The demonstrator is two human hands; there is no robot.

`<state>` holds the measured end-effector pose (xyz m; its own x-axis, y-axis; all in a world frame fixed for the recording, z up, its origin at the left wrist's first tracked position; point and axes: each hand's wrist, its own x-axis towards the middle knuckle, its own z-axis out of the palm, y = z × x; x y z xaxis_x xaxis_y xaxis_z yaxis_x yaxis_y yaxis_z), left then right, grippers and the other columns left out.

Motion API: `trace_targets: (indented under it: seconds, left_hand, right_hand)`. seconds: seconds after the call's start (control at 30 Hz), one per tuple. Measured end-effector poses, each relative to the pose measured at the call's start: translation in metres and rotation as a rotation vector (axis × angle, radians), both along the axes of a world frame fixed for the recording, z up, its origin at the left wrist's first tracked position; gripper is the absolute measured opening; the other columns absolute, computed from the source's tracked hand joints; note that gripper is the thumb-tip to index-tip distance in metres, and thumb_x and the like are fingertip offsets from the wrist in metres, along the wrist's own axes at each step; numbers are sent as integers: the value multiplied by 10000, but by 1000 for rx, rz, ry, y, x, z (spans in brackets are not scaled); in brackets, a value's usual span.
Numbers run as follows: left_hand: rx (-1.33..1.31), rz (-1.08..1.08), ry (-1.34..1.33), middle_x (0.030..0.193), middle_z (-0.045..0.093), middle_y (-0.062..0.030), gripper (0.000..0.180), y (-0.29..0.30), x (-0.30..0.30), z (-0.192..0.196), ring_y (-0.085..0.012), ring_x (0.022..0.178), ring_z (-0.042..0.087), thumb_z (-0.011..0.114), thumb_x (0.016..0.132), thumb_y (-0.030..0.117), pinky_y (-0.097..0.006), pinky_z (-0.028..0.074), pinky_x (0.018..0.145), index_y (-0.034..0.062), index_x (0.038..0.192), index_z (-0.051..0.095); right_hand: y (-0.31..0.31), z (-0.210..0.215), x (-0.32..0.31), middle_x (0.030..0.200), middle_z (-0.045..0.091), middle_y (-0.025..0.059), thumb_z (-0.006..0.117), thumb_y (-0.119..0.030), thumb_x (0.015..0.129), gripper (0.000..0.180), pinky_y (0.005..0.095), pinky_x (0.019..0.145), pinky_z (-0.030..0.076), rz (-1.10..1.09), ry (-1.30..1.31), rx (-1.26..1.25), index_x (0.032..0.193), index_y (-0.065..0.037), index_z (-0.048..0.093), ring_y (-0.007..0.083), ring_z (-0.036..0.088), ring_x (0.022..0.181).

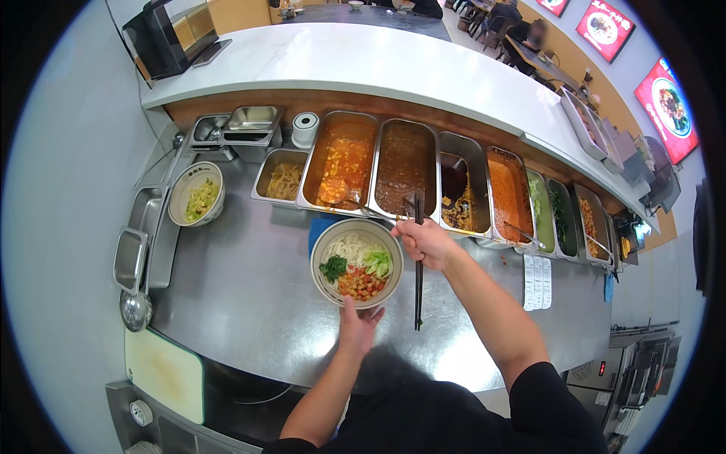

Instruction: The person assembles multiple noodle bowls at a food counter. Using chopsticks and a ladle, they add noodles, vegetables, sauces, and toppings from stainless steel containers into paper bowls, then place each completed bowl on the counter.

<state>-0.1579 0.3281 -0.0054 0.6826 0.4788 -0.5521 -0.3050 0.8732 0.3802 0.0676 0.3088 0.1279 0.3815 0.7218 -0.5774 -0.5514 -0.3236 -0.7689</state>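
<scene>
A round bowl with white noodles, dark chopped greens, pale green pieces and an orange-red diced topping is tilted slightly toward me. My left hand holds its near side, thumb at the rim and fingers beneath. Just right of the bowl, my right hand grips a pair of dark chopsticks pointing down toward the counter. Its thumb and forefinger also meet the handle of a ladle; the ladle's head lies in the orange egg-and-tomato-like sauce of a steel pan. A blue cloth shows behind the bowl.
Steel pans of brown sauce, dark oil, red broth and chopped vegetables line the far edge. A second bowl with pale green pieces stands left. Paper slips lie right. A cutting board is lower left; a white ledge rises behind.
</scene>
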Motion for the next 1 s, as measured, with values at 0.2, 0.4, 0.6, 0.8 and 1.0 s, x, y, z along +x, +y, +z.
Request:
trace_targets:
  seconds: [0.2,0.4,0.6,0.8,1.0]
  left_hand:
    - [167,-106,107,1187,573,-115,491,36,-8,0,-220,1003,587,329,985,440,-368,511,828,60,1265,461]
    - [157,23,-22,1226,538,-150,398,5,5,6,-261,1040,582,350,1000,301,-389,509,892,43,1302,376]
    - [77,50,-111,1275,463,-162,426,-11,14,9,-302,1067,561,415,994,266,-438,490,927,133,1359,239]
    - [60,15,-76,1278,466,-154,446,-3,6,5,-303,1069,564,448,986,334,-470,476,937,142,1339,254]
    - [94,-32,-68,1337,437,-150,477,17,3,5,-310,1127,545,452,984,350,-477,470,948,154,1361,236]
  right_hand:
    - [-25,15,-6,544,403,-50,511,-181,948,192,219,385,224,-7,-31,63,915,0,566,48,311,428]
    - [-81,45,-26,525,428,-42,530,-189,937,217,220,416,246,72,-233,2,874,6,600,52,336,443]
    - [-111,30,-76,537,500,44,579,-165,890,161,342,475,418,416,-1151,-41,793,-39,602,171,522,496]
    - [-126,-6,-104,570,571,81,606,-137,821,115,401,519,479,563,-1739,-136,746,-80,540,267,598,562]
    - [-132,-7,-102,556,538,81,634,-124,809,116,399,483,458,482,-1745,-76,781,-76,532,270,574,534]
